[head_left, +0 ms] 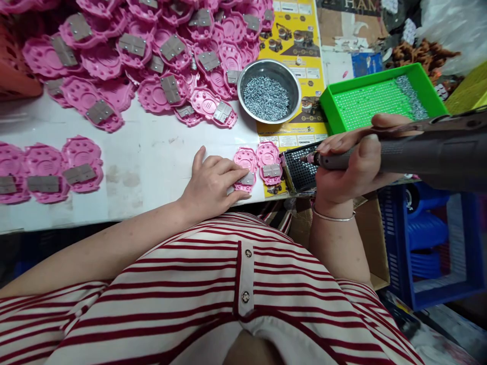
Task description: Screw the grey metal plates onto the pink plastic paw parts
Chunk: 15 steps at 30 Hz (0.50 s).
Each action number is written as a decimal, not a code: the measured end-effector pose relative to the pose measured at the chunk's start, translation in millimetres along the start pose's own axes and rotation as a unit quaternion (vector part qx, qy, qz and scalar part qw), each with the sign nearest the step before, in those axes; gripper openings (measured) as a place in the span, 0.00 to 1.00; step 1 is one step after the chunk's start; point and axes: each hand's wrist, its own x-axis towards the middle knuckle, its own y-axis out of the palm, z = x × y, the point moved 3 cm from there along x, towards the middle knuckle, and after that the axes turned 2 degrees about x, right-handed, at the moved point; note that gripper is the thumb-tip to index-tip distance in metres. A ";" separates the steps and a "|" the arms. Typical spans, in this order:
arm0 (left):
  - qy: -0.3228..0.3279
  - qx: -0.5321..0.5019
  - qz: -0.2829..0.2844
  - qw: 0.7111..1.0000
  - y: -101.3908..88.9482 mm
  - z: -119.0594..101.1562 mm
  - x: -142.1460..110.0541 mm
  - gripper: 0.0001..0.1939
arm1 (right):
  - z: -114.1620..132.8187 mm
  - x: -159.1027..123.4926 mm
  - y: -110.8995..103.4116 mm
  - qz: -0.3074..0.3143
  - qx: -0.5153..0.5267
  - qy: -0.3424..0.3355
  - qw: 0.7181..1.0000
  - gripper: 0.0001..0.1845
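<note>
My left hand (pixel 211 180) lies with fingers stretched out on a pink plastic part (pixel 245 160) bearing a grey metal plate, pressing it down at the table's front edge. A second pink part (pixel 269 161) with a grey plate sits just to its right. My right hand (pixel 352 159) is wrapped round a dark electric screwdriver (pixel 418 152), its tip pointing left over a small black perforated screw tray (pixel 300 172) beside the pink parts.
A steel bowl (pixel 269 91) of screws stands behind the parts on a yellow printed sheet (pixel 294 30). A green tray (pixel 380 96) sits at right. A heap of pink parts (pixel 144 50) fills the back; three more (pixel 49 170) lie at left. A blue crate (pixel 429 243) stands below the table.
</note>
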 end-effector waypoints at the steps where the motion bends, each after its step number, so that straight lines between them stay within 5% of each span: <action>1: 0.001 0.000 0.001 1.000 0.5 0.7 -0.4 0.21 | 2.0 1.0 0.7 -0.003 0.008 0.002 1.000 0.08; 7: 0.002 -0.007 -0.049 0.999 0.3 2.7 -1.5 0.38 | 29.2 4.8 10.2 0.001 0.052 0.038 0.998 0.08; 11: 0.019 -0.044 -0.095 0.994 -3.5 -1.9 5.9 0.29 | 48.3 -1.4 26.0 0.064 0.128 0.114 0.983 0.08; 15: 0.057 -0.113 -0.064 0.990 -4.7 -7.9 13.1 0.13 | 71.3 -8.1 42.2 0.134 0.183 0.157 0.961 0.07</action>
